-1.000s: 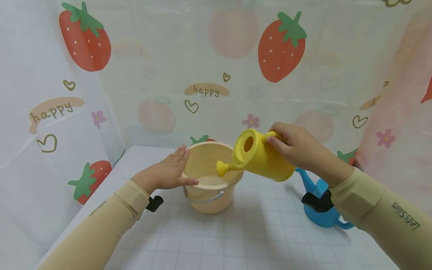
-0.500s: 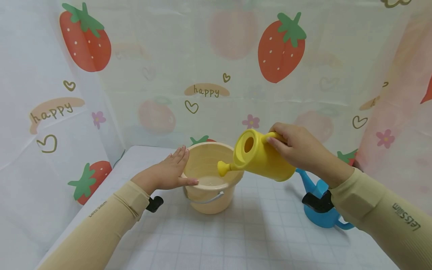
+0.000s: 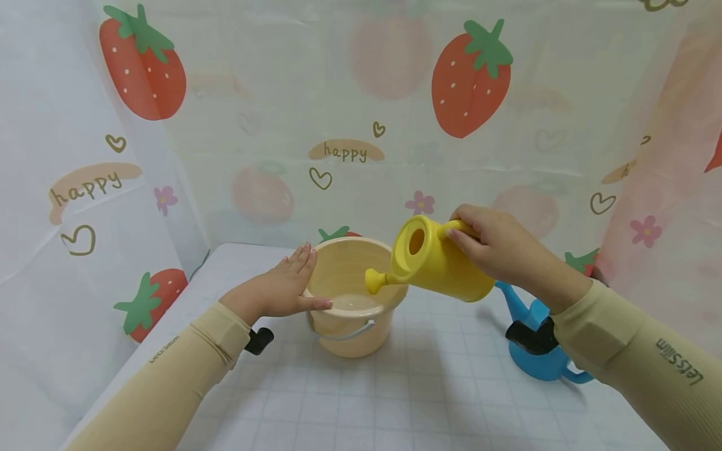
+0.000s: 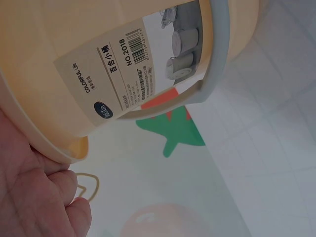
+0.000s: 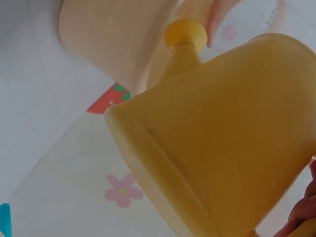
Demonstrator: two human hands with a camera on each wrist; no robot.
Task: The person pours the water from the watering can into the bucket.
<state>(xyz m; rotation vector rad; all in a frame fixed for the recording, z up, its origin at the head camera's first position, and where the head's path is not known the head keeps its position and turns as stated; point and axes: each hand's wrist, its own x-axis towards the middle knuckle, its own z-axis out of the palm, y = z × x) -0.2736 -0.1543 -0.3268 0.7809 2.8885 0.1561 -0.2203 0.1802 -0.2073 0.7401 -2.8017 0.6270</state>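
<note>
Nearest you, your left hand (image 3: 274,289) rests flat, fingers straight, against the cream bucket (image 3: 352,326) on the desk (image 3: 395,401). Your right hand (image 3: 499,247) grips the tilted yellow watering can (image 3: 437,263), spout over the rim; pouring seems underway, some water already inside.

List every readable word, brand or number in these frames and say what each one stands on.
"happy": backdrop sheet, printed twice.
"LetsSlim": right sleeve; the left sleeve's print is too small to read surely.
"COLORFUL Life", "NO.2018" and "百合小桶": sticker on the bucket.
Blue badge, barcode digits and fine print on that sticker: too small.
</note>
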